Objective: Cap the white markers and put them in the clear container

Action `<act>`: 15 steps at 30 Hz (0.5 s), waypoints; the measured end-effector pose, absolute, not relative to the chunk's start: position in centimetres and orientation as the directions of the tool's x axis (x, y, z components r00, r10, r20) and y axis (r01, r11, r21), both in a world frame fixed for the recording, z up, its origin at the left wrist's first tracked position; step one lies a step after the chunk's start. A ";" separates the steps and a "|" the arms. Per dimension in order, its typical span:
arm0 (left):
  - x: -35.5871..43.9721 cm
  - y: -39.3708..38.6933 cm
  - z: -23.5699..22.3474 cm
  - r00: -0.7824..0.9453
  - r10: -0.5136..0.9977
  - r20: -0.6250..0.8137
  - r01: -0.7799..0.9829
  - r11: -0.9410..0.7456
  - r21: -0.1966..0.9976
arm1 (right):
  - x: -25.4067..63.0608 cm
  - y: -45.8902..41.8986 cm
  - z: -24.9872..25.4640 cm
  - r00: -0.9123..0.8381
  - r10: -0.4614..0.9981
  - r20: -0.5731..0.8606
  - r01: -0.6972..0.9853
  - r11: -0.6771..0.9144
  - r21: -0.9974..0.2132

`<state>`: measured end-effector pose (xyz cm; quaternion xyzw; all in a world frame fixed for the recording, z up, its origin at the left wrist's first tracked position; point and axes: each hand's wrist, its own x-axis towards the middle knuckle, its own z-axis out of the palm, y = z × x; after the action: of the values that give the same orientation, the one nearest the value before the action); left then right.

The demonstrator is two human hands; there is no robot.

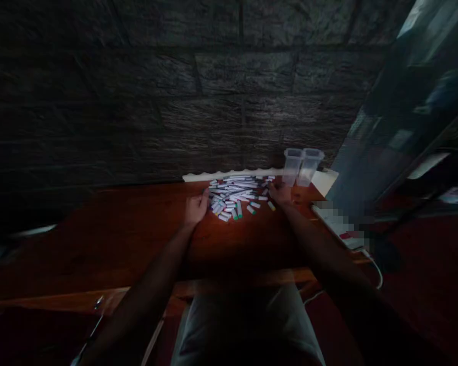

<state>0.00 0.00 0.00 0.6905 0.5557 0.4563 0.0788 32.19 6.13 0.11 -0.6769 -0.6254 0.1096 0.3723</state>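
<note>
A loose pile of white marker pens [239, 189] and short cylindrical pieces like caps [229, 205] lies on the brown wooden table [137, 239]. Some pieces show green, yellow or dark ends. My left hand [196, 207] rests at the pile's left edge, its fingers apart and slightly curved toward the pens. On the opposite side, my right hand [280, 194] reaches in at the right edge, with fingers loosely spread beside the dark pen ends. I make out nothing held in either hand. Dim light obscures the fingertips.
Two clear plastic containers [301, 168] stand upright behind my right hand. A pale strip with a wavy edge [232, 173] runs along the stone-block wall [221, 112]. A white power strip [336, 223] with a cable lies at the table's right edge.
</note>
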 end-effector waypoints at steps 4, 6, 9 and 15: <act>0.3 0.0 0.1 -0.033 0.833 0.552 0.697 -0.376 0.610 | 32.3 6.1 0.4 0.181 0.927 0.328 0.766 0.076 -0.639; 0.3 0.0 0.1 -0.030 0.832 0.555 0.701 -0.378 0.604 | 32.2 6.0 0.5 0.178 0.926 0.332 0.765 0.082 -0.638; 0.1 0.0 0.3 -0.025 0.831 0.556 0.712 -0.376 0.594 | 32.2 5.8 0.6 0.182 0.927 0.328 0.766 0.076 -0.639; 1.7 -0.4 1.2 0.159 0.758 0.633 0.745 -0.513 0.427 | 32.1 5.6 0.8 0.167 0.925 0.340 0.763 0.097 -0.639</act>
<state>1.71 -0.43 1.21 0.7614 0.4934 0.4205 0.0077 32.06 5.64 0.82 -0.6633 -0.6365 0.1069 0.3789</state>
